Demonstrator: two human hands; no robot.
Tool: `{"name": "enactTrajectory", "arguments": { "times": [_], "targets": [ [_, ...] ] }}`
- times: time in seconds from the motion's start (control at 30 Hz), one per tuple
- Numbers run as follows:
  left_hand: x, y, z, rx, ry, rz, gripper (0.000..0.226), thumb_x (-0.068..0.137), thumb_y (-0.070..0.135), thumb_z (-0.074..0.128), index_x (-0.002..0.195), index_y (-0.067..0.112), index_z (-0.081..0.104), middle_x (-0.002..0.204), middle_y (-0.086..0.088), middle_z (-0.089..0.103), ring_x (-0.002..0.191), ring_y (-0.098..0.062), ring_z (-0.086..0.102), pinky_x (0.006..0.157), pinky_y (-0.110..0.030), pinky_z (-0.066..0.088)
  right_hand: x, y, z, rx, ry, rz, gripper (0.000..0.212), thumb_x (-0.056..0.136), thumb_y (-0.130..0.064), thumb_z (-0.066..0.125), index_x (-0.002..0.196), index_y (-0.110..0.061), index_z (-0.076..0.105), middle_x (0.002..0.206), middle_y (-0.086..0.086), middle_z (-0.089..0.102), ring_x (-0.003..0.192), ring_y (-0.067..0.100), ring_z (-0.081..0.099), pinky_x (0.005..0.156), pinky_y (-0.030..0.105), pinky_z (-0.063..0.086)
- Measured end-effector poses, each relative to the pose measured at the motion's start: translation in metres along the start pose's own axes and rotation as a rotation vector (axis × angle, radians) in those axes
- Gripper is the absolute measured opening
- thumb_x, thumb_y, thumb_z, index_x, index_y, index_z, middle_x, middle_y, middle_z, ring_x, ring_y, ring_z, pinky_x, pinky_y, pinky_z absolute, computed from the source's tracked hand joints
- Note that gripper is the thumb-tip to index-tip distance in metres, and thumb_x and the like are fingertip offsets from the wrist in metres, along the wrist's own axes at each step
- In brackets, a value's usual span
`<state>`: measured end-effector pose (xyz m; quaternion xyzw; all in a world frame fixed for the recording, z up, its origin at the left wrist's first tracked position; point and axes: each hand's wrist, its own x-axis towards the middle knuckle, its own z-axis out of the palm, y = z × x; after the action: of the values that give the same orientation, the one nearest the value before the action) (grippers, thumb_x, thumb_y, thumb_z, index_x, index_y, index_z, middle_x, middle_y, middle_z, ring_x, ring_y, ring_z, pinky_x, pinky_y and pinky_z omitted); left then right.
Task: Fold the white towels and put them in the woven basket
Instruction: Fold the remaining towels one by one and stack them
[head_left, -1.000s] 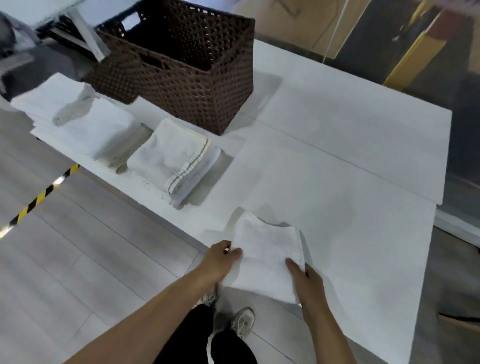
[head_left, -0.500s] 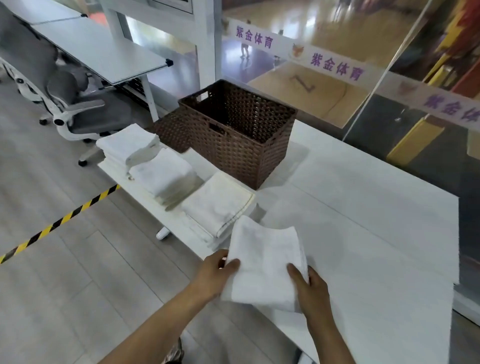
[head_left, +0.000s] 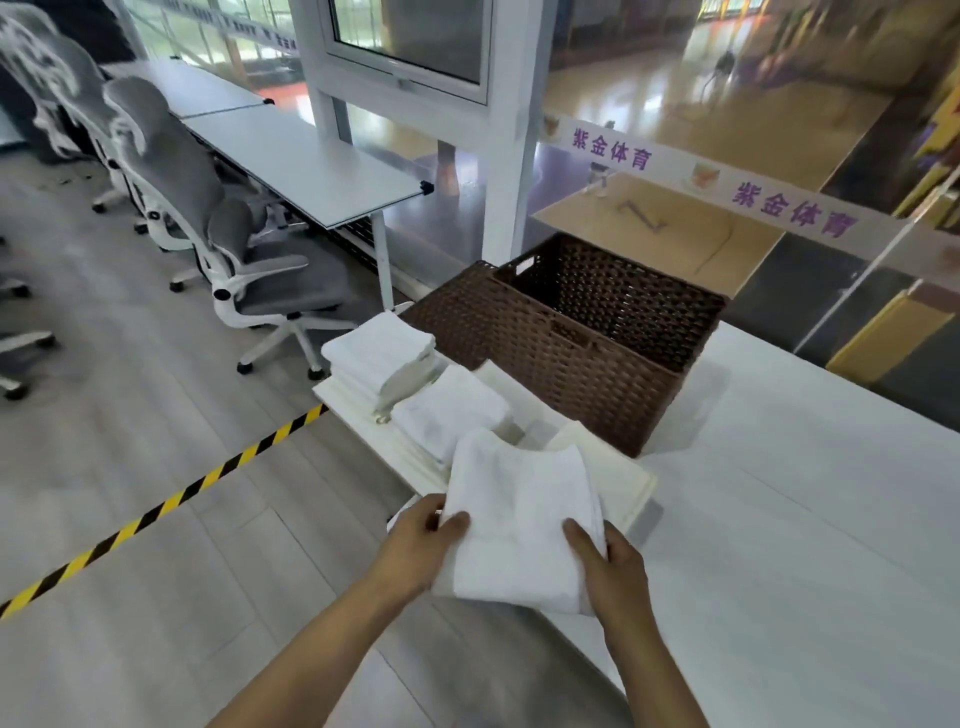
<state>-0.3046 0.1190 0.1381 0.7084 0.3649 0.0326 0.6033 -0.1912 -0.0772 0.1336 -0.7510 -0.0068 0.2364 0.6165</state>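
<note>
- Left hand (head_left: 423, 551): closed on the left edge of the folded towel (head_left: 519, 525), thumb on top, remaining fingers beneath it.
- Right hand (head_left: 613, 566): closed on the towel's right near corner, thumb lying on the top face.
- Folded towel: spans both hands, raised clear of the white table (head_left: 805, 519); its near edge appears to overhang the table edge, though blur makes this uncertain.
- Woven basket (head_left: 566, 358): brown, open-topped, standing on the table beyond both hands, apart from the held towel.
- Towel stacks (head_left: 447, 410): three piles ahead of the left hand, between the hands and the basket.
</note>
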Motion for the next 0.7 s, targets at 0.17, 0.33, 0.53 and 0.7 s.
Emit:
{"name": "enactTrajectory", "arguments": {
  "times": [0.17,0.33,0.53,0.7],
  "targets": [
    [0.03,-0.004,-0.059,-0.013,0.066,-0.01,0.018,0.099,0.031,0.058,0.115,0.026,0.066,0.105,0.011,0.071,0.092,-0.004,0.067,0.069,-0.019,0.048,0.028,-0.016,0.066,-0.1,-0.08,-0.014,0.008,0.092,-0.032,0.072,0.087,-0.03,0.066,0.093,-0.011,0.069,0.089,0.008,0.063,0.073,0.026,0.048],
    [0.08,0.002,-0.102,-0.012,0.137,-0.023,0.011,0.101,0.023,0.056,0.107,0.029,0.062,0.099,0.015,0.066,0.088,-0.001,0.063,0.066,-0.018,0.045,0.078,-0.034,0.121,-0.152,-0.146,-0.024,0.007,0.091,-0.024,0.073,0.098,-0.024,0.071,0.096,-0.008,0.074,0.091,0.011,0.068,0.075,0.027,0.052],
    [0.17,0.012,-0.147,0.052,0.234,-0.07,0.018,0.099,0.024,0.053,0.117,0.027,0.056,0.106,0.002,0.067,0.096,-0.019,0.066,0.083,-0.043,0.056,0.151,-0.047,0.193,-0.121,-0.19,-0.01,0.008,0.088,-0.017,0.076,0.093,-0.019,0.07,0.089,-0.003,0.076,0.086,0.016,0.071,0.078,0.032,0.056],
    [0.247,0.031,-0.184,0.087,0.278,-0.133,0.021,0.098,0.023,0.05,0.116,0.03,0.057,0.103,0.0,0.066,0.098,-0.02,0.064,0.083,-0.039,0.055,0.212,-0.061,0.252,-0.108,-0.229,0.023,0.01,0.089,-0.018,0.075,0.093,-0.017,0.067,0.087,-0.005,0.074,0.078,0.006,0.069,0.064,0.015,0.05]
  ]
}}
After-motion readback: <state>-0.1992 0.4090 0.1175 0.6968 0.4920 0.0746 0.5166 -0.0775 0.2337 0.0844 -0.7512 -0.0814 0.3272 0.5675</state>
